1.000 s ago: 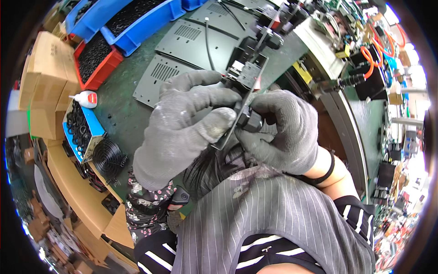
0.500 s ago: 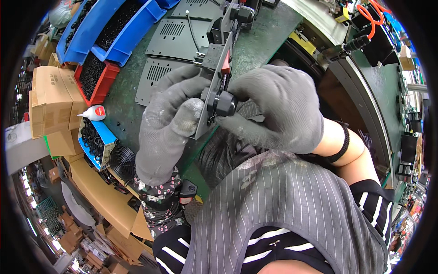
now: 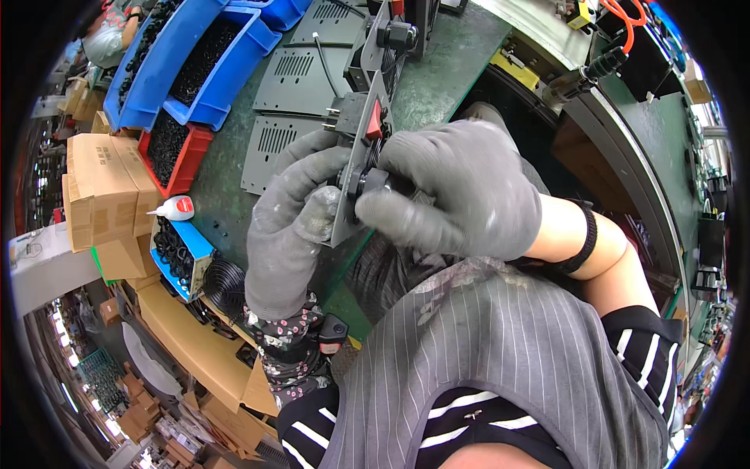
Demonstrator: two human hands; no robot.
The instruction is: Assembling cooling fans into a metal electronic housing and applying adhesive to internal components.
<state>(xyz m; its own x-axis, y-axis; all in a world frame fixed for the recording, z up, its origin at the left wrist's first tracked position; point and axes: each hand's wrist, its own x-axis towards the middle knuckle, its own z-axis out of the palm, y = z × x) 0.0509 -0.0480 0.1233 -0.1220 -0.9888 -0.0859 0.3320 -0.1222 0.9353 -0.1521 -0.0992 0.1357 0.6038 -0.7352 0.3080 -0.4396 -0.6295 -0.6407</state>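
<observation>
My left hand (image 3: 287,227), in a grey work glove, is closed around the lower left side of a narrow grey metal panel (image 3: 361,139) held on edge above the bench. A red rocker switch (image 3: 375,122) sits in the panel, and a dark socket block with metal prongs (image 3: 344,112) juts from its left face. Lower on the right face is a black round fitting (image 3: 375,181). My gloved right hand (image 3: 461,195) pinches that fitting between thumb and fingers, blurred by motion. Its fingertips partly hide the fitting.
Grey vented plates (image 3: 277,152) lie on the green bench (image 3: 223,168), beside another panel with a black fitting (image 3: 397,36). Blue bins (image 3: 211,113) and a red bin (image 3: 184,168) hold small black parts. A white bottle (image 3: 176,208) stands left; a power screwdriver (image 3: 578,80) is at right.
My right hand has shifted slightly left and turned at the black fitting. The panel has tilted, showing more of the red switch. My left hand keeps its hold. The whole view has shifted slightly.
</observation>
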